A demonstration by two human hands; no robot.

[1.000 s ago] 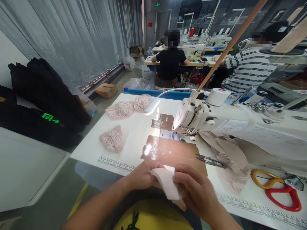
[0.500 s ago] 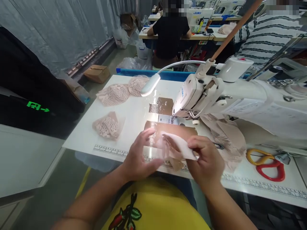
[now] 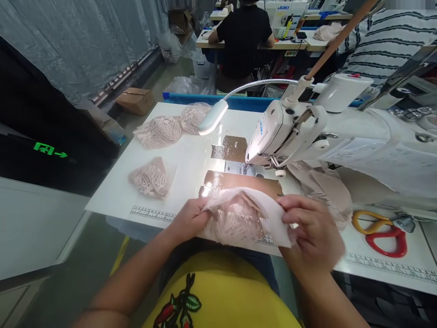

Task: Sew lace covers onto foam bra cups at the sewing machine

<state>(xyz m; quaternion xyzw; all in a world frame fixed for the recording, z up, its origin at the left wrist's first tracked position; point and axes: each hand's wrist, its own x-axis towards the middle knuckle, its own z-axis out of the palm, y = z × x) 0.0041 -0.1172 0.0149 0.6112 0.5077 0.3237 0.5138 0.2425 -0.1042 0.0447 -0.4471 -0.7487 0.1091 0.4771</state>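
Hands (image 3: 191,221) apart, pinching lace cup (image 3: 237,225) at opposite ends.

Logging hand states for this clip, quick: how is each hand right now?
Left hand: closed, pinching the left end of the pale lace piece.
Right hand: closed, pinching the white strip near its right end.

Rough lace cloth (image 3: 235,225), matt white band (image 3: 277,224); glossy brown sheet (image 3: 235,179), smooth white tabletop (image 3: 191,175)
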